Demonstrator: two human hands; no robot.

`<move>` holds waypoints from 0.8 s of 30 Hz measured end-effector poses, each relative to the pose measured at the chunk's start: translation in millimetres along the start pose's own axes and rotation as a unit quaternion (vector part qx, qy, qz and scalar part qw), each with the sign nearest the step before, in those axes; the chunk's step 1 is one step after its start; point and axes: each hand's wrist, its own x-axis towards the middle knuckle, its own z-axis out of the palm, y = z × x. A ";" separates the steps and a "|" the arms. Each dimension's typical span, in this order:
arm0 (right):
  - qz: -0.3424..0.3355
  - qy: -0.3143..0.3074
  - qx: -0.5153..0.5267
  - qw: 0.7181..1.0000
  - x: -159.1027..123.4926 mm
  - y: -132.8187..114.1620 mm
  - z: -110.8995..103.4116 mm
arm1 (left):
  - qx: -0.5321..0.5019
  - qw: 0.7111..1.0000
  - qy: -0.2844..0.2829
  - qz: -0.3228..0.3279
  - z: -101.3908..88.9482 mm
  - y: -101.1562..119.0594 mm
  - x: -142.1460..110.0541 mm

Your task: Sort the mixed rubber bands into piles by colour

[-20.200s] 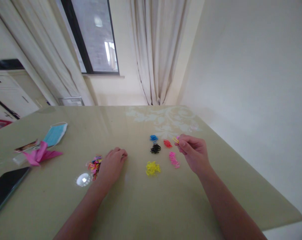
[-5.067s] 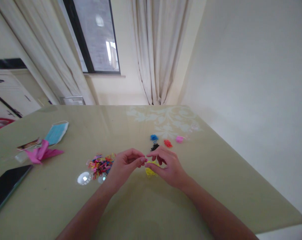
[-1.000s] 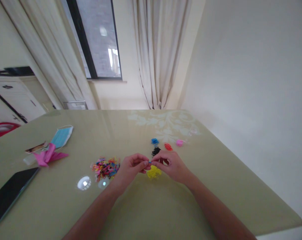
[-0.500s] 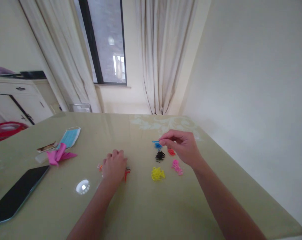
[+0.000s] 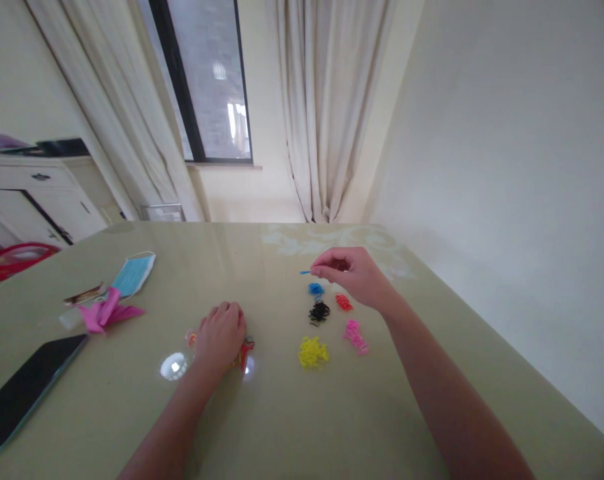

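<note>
My right hand (image 5: pixel 353 275) is raised over the far piles, thumb and fingertips pinched on a thin blue rubber band (image 5: pixel 305 272) that sticks out to the left. Just below it lie a blue pile (image 5: pixel 316 289), a red pile (image 5: pixel 344 302) and a black pile (image 5: pixel 319 312) of small rubber bands. Nearer are a yellow pile (image 5: pixel 313 352) and a pink pile (image 5: pixel 355 337). My left hand (image 5: pixel 221 337) rests with bent fingers over mixed-colour bands (image 5: pixel 245 352), which peek out on both sides; its fingertips are hidden.
To the left on the table (image 5: pixel 292 427) lie a phone (image 5: pixel 29 390), a pink folded paper shape (image 5: pixel 107 312), a blue face mask (image 5: pixel 135 275) and a brown wrapper-like strip (image 5: pixel 85 294). A wall (image 5: pixel 522 167) runs along the right, curtains (image 5: pixel 327 120) at the back.
My right hand has lifted slightly up and left with the blue rubber band, away from the blue pile. My left hand stays over the mixed bands; the view has shifted a little.
</note>
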 end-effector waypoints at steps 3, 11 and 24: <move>0.032 -0.043 -0.110 0.992 9.4 37.4 9.0 | -0.025 0.999 0.042 0.010 4.3 0.0 1.2; 0.152 -0.107 -0.226 0.956 10.3 100.9 33.1 | -0.252 0.959 0.129 0.024 12.8 2.9 6.6; 0.150 -0.090 -0.249 0.953 9.4 72.2 39.3 | -0.515 0.853 0.056 0.071 8.1 26.0 -3.8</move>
